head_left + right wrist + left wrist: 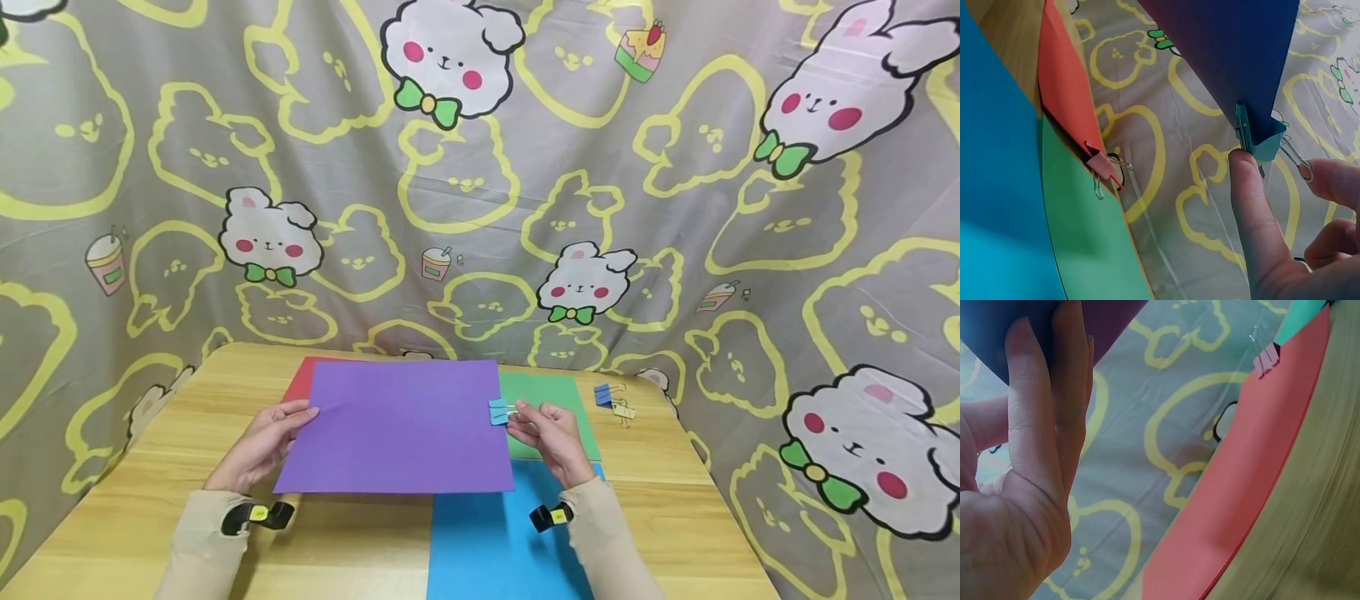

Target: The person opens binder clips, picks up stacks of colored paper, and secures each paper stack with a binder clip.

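A purple sheet of paper (pixel 405 425) is held up over the table between both hands. At its left edge, my left hand (pixel 262 446) pinches the sheet between thumb and fingers. A light-blue binder clip (pixel 498 412) sits on the sheet's right edge. My right hand (pixel 555 437) pinches this clip; in the right wrist view one fingertip touches the clip's side and another digit presses a wire handle (pixel 1297 159). Beneath lie a red sheet (pixel 1241 462), a green sheet (pixel 551 408) and a blue sheet (pixel 480 558). A pink binder clip (pixel 1102 165) sits where red and green meet.
Right of the green sheet, a dark-blue binder clip (pixel 603 394) and a cream binder clip (pixel 623 410) lie on the wooden table (pixel 675 517). A grey curtain (pixel 480 183) with cartoon rabbits hangs behind the table and along its sides.
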A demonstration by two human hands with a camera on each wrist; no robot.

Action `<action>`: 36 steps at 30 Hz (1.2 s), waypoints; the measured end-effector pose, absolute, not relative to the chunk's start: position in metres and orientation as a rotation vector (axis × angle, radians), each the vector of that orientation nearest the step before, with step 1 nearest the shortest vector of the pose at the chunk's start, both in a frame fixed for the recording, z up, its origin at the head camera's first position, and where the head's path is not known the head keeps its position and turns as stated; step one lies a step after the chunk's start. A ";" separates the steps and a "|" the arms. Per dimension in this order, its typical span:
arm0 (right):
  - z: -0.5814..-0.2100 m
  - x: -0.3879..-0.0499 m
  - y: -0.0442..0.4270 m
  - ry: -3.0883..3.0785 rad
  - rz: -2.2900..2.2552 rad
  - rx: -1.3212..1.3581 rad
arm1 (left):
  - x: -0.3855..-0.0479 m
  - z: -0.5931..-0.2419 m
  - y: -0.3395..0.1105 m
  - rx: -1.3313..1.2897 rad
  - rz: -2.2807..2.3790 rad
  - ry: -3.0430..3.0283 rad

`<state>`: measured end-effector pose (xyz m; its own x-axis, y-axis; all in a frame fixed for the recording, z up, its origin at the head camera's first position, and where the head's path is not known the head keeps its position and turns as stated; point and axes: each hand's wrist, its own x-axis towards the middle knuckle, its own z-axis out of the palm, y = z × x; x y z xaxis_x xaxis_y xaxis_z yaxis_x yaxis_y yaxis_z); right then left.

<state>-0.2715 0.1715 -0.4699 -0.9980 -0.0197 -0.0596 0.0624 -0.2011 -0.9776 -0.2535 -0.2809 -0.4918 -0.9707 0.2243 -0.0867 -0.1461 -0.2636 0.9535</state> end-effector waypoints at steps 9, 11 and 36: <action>-0.469 -0.271 0.170 1.925 -2.397 0.086 | -0.255 -0.492 -0.279 0.082 2.321 1.757; -0.469 -0.270 0.170 1.934 -2.395 0.082 | -0.255 -0.493 -0.278 0.080 2.325 1.757; -0.471 -0.273 0.172 1.928 -2.367 0.119 | -0.254 -0.493 -0.276 0.110 2.315 1.761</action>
